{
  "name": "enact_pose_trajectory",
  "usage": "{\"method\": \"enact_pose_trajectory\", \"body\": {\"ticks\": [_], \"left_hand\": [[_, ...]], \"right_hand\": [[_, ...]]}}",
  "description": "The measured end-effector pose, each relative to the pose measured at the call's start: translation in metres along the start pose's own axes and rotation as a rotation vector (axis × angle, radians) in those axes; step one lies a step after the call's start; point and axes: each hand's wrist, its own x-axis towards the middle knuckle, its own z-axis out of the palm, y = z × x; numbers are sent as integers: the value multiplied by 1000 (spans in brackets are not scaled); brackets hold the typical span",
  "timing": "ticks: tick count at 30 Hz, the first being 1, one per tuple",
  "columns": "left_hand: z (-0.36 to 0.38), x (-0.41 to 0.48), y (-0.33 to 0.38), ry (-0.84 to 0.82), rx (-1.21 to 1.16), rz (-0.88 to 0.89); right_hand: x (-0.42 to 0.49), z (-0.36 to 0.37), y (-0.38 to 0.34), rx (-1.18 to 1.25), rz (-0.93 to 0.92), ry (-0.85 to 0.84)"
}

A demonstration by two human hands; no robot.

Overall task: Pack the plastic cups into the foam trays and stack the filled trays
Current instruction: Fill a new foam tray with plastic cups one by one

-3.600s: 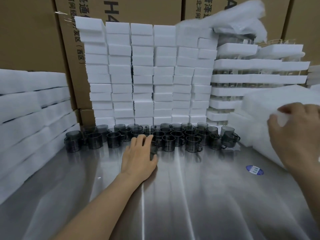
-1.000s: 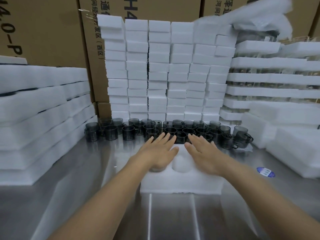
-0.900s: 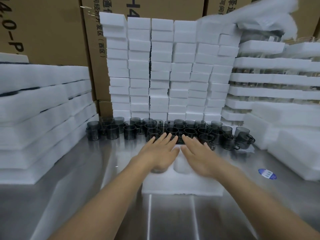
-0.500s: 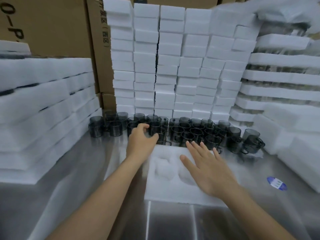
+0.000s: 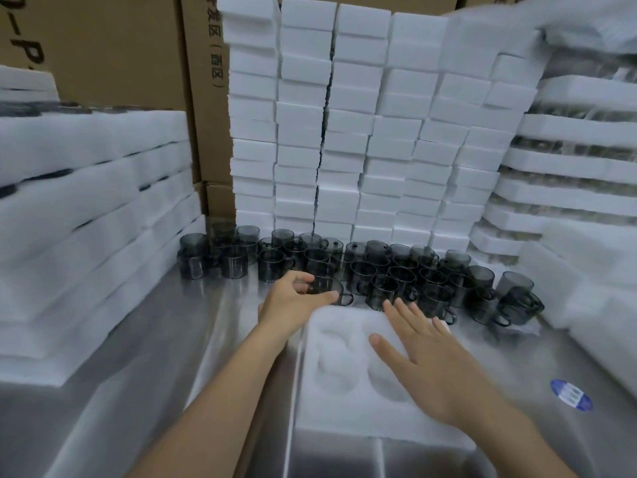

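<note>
On the steel table (image 5: 138, 391), walled in by white foam stacks (image 5: 344, 132), our left hand (image 5: 293, 305) has left the foam tray (image 5: 344, 419) and now curls thumb and fingers round a front-row cup (image 5: 331, 291) of the plastic cups (image 5: 396, 270). Our right hand (image 5: 437, 363), fingers straight and spread, stays flat on the tray. Its pockets look empty: filling, we judge, begins.

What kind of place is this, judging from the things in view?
Probably a packing station in a warehouse or factory: tall stacks of white foam blocks, big brown cardboard cartons behind them, and dozens of identical smoky-grey plastic cups crowded on a steel table.
</note>
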Motion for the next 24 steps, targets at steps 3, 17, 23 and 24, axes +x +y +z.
{"method": "enact_pose_trajectory", "body": {"ticks": [3,17,23,24], "left_hand": [[-1,-2,0,-5,13,32],[0,-3,48,-40,562,90],[-11,-34,75,76,308,316],[-14,-44,77,49,238,333]], "right_hand": [[-1,4,0,-25,4,15],[-4,2,-3,-5,31,57],[-8,-2,-7,-6,24,33],[-10,-2,-8,-15,20,30]]}}
